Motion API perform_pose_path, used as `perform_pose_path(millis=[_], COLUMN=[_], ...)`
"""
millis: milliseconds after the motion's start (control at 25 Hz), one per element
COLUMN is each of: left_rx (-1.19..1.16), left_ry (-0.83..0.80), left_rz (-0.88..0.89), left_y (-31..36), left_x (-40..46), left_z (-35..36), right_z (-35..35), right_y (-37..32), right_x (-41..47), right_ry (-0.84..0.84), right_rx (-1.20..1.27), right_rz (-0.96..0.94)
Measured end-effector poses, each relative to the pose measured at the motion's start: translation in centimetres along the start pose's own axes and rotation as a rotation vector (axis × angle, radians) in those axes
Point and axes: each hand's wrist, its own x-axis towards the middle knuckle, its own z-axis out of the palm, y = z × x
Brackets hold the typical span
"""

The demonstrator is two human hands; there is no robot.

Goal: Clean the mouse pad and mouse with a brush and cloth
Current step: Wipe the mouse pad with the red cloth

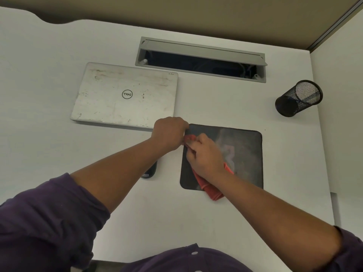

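On white desk (216, 107), near edge: dark mouse pad (245, 154), far-left corner pinned by closed left hand (170, 134) to stop sliding, right hand (204, 154) pressing bunched red cloth (213, 190) onto it; mouse (150, 171) beside (half hidden).

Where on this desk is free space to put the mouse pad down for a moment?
The widest bare patch is the near desk, between the two forearms. Another lies between the mouse pad and the mesh cup. The far left beyond the laptop is bare too. It is crowded where both hands, the red cloth and the mouse meet.
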Motion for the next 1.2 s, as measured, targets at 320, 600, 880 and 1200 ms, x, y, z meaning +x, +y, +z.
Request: perform_pose_path(millis=[320, 600, 880, 1200], left_rx=[0.208, 0.138, 0.171, 0.094], left_ry=[-0.310, -0.336, -0.305, -0.257], left_rz=[0.062, 0.053, 0.066, 0.038], left_y=[2.0, 1.2, 0.2, -0.1], left_x=[0.4, -1.2, -2.0, -1.5], left_z=[-2.4, -1.7, -0.3, 0.2], right_z=[-0.1, -1.3, -2.5, -3.7], right_y=[-1.0, 1.5, 3.8, 4.5], right_x=[-5.8, -10.2, -8.1, -1.1], right_ry=[-0.193, -0.190, 0.015, 0.018], right_rx=[0.050, 0.067, -0.036, -0.113], right_rz=[-0.152, -0.148, 0.168, 0.320])
